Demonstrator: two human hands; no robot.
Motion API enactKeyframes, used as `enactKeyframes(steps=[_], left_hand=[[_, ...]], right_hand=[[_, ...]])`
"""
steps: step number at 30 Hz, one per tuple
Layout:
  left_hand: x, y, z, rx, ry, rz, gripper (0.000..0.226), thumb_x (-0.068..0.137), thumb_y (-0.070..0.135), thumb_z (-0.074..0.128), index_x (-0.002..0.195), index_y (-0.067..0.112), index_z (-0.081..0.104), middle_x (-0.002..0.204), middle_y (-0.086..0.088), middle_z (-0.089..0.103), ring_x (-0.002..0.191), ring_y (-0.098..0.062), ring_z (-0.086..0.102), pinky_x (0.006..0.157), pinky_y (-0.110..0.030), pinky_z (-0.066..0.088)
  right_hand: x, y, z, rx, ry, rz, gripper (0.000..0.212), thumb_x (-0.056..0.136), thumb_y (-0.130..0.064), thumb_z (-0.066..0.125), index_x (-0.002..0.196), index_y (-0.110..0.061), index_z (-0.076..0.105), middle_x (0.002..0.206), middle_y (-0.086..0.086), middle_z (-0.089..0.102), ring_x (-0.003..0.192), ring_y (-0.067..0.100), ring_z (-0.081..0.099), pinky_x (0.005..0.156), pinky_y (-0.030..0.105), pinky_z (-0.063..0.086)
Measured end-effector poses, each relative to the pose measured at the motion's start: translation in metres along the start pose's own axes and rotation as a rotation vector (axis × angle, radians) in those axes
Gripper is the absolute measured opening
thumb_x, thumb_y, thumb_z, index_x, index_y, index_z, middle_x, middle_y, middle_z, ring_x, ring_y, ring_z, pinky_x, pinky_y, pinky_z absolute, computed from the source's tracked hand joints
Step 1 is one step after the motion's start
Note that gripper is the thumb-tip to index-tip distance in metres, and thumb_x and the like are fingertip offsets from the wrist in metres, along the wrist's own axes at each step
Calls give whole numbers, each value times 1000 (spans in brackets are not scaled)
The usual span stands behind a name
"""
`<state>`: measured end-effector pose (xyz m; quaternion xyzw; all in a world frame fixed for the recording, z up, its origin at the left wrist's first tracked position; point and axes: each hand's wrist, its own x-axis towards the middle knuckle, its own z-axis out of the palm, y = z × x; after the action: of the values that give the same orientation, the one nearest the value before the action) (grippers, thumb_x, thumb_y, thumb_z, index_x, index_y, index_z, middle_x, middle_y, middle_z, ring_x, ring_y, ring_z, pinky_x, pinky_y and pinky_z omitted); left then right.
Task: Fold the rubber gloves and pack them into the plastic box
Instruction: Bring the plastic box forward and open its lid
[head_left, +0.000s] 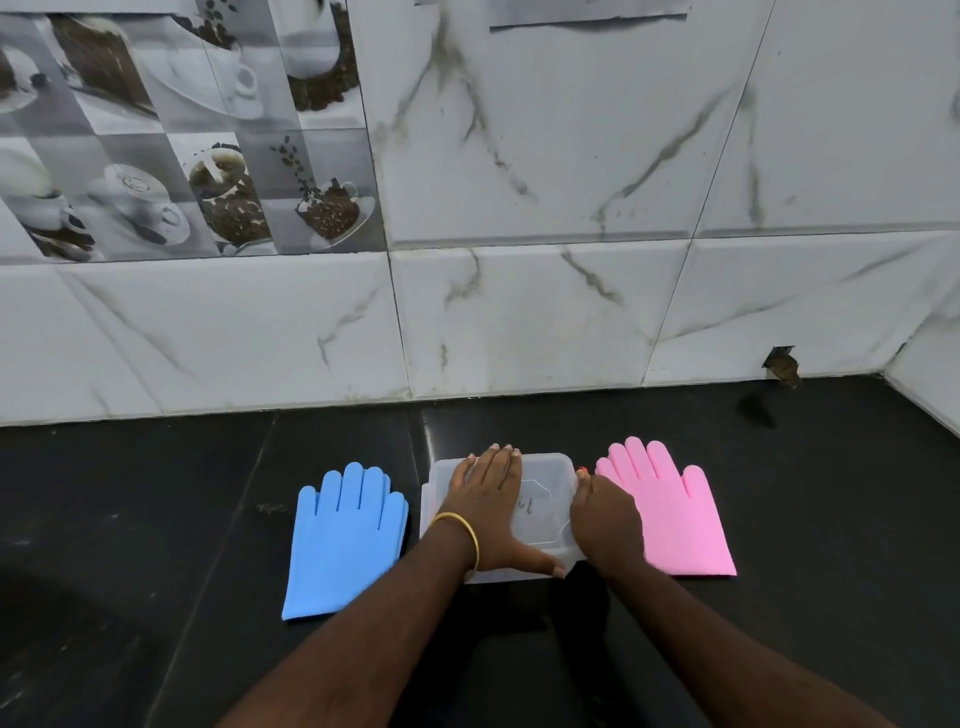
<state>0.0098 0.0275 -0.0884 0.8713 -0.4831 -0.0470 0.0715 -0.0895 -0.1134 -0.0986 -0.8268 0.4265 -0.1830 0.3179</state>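
On the black bench (156, 519) the lidded plastic box (540, 499) sits between a flat blue glove (343, 540) and a flat pink glove (670, 514), the left hand (488, 509) pressing flat-fingered on its lid while the right hand (605, 525) curls its grip round the box's right edge.

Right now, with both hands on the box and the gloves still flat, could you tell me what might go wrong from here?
The lid still looks to be on the plastic box; the left hand lies flat on it while the right hand grips its right edge, so prying could make the box slide on the glossy black counter. The pink glove lies right beside that hand and could get knocked askew. The blue glove may spring open once folded.
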Motion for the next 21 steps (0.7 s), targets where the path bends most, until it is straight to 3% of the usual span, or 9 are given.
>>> enactKeyframes(steps=[5, 10, 13, 16, 18, 21], left_hand=[[-2, 3, -2, -1, -12, -30, 137, 47, 100, 38, 152, 22, -5, 163, 1, 2, 150, -21, 1, 120, -44, -3], [-2, 3, -3, 42, -41, -34, 135, 50, 100, 37, 151, 24, -8, 163, 1, -1, 150, -20, -1, 122, -48, 4], [-3, 6, -6, 50, -69, -38, 135, 49, 101, 36, 151, 24, -9, 163, 1, -4, 150, -20, -3, 122, -48, 3], [-3, 7, -9, 58, -91, -35, 135, 50, 100, 35, 151, 24, -10, 163, 1, -5, 151, -21, -4, 122, -47, 2], [-3, 7, -10, 57, -98, -30, 135, 49, 101, 35, 151, 25, -12, 163, 1, -7, 150, -21, -5, 122, -47, 2], [-3, 4, -7, 55, -89, -24, 136, 48, 101, 34, 151, 25, -12, 163, 1, -8, 150, -21, -6, 121, -49, 2]], right_hand=[[1, -1, -6, 84, -13, 60, 36, 103, -29, 42, 78, -10, 59, 70, 0, 58, 75, 22, 61, 69, 32, 45], [6, 6, -12, 203, -136, 138, 34, 104, -30, 40, 86, -9, 60, 85, 7, 65, 86, 25, 63, 83, 41, 51], [9, 17, -15, 330, -274, 189, 31, 103, -28, 43, 96, -6, 65, 93, 11, 69, 80, 23, 64, 70, 31, 51], [9, 28, -17, 525, -408, 294, 26, 97, -26, 57, 96, -3, 69, 88, 12, 73, 78, 28, 70, 62, 38, 58], [8, 30, -19, 577, -530, 369, 16, 93, -24, 66, 94, -9, 71, 85, 7, 76, 78, 23, 73, 53, 28, 57], [9, 29, -21, 587, -610, 420, 8, 89, -15, 68, 92, -9, 71, 78, 6, 77, 79, 24, 74, 57, 29, 58]])
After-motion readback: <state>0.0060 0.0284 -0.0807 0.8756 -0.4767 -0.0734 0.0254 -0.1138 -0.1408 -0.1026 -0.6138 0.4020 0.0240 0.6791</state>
